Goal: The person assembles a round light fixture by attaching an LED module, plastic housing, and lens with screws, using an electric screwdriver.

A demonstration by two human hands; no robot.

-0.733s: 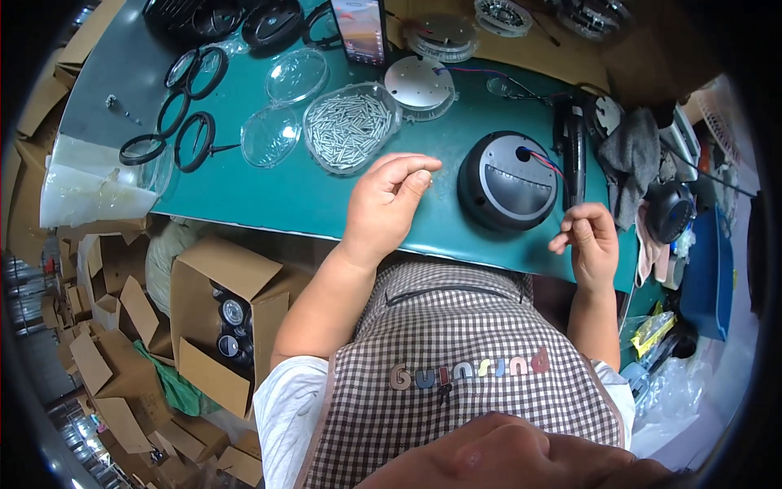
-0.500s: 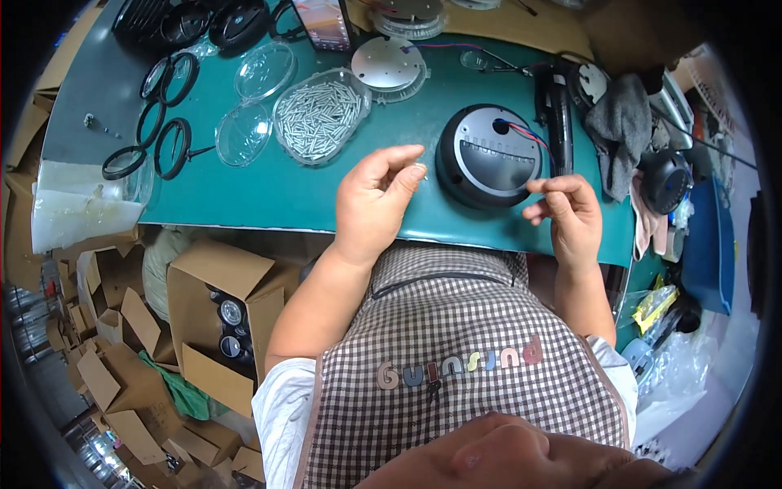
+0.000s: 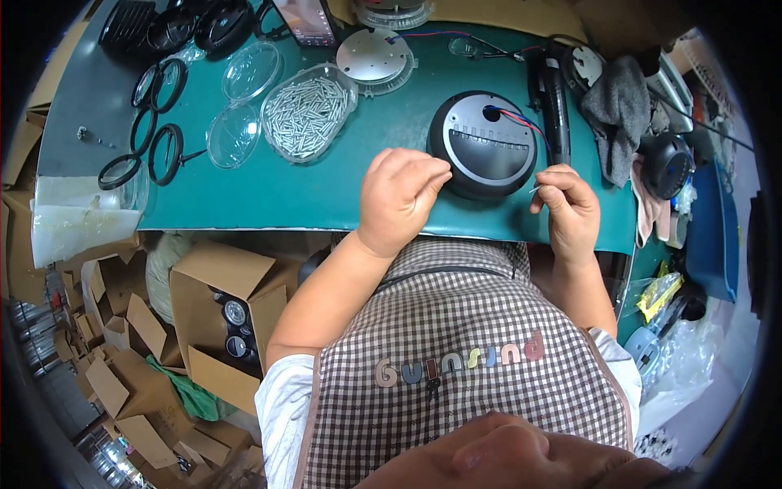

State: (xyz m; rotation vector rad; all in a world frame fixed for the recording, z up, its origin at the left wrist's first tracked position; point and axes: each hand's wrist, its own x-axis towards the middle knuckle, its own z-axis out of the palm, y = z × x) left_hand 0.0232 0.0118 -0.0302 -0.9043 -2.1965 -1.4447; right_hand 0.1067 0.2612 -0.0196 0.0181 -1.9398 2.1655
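Observation:
A black round housing (image 3: 485, 159) with a grey ring on its face lies on the green table mat, red and blue wires (image 3: 521, 120) coming out of a hole near its top. Fingers pinched together, my left hand (image 3: 399, 196) is at the housing's lower left rim. Whatever those fingertips hold is hidden. My right hand (image 3: 570, 213) is closed just off the housing's lower right side, with a small silver screw (image 3: 534, 190) poking out between thumb and fingers. Many similar screws fill a clear plastic tub (image 3: 349, 114) left of the housing.
Clear round covers (image 3: 234, 137) and black rings (image 3: 167, 155) lie at the left. Silver discs (image 3: 375, 55) sit at the back. A black cylindrical tool (image 3: 556, 110) and a grey cloth (image 3: 617, 118) are right of the housing. Open cardboard boxes (image 3: 220, 273) stand below the table's left side.
My left hand has moved right, up to the housing's rim; the small metal piece at its fingertips no longer shows. My right fingers have drawn together, and a screw shows in them.

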